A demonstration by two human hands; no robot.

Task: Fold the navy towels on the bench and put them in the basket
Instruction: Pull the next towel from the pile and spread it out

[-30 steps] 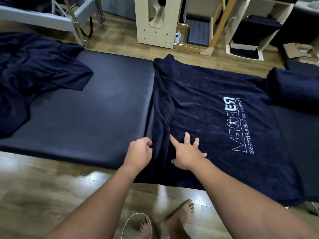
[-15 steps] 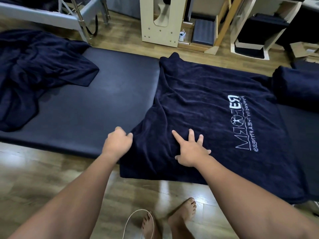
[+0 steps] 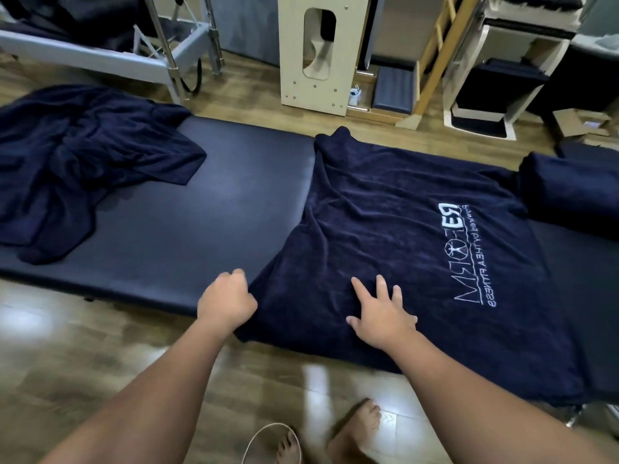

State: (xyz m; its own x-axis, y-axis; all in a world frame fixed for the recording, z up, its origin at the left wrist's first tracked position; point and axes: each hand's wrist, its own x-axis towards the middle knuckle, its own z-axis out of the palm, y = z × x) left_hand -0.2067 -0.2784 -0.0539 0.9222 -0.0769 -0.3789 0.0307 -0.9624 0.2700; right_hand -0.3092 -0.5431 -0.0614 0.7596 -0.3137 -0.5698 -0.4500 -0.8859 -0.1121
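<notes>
Compared with the view a second earlier, the left hand [image 3: 226,301] now sits further toward the person's left along the near side of the bench [image 3: 187,229], and the near left corner of the logo towel [image 3: 395,236] has gone with it, so that the towel's left edge runs on a slant rather than straight back. The right hand [image 3: 382,314] remains in much the same spot on the cloth. The likely meaning is that the towel is being drawn flat and squared before a first fold; no fold is made yet.

The left hand is curled, its fingers closed round the towel's near left edge. The right hand lies flat with fingers spread and straight, pressing the cloth down and holding nothing.

The logo towel is navy, of soft pile, spread over the right half of the bench with its near hem hanging off the front edge above the wooden floor [image 3: 83,363]. White lettering sits toward its right side, reading mirrored. Long creases run from the far left corner toward the left hand.

A second heap of navy towels [image 3: 87,162] lies crumpled on the left end of the bench, well apart from the hands. A rolled or folded navy bundle [image 3: 569,192] lies at the right end. No basket is in view.
</notes>
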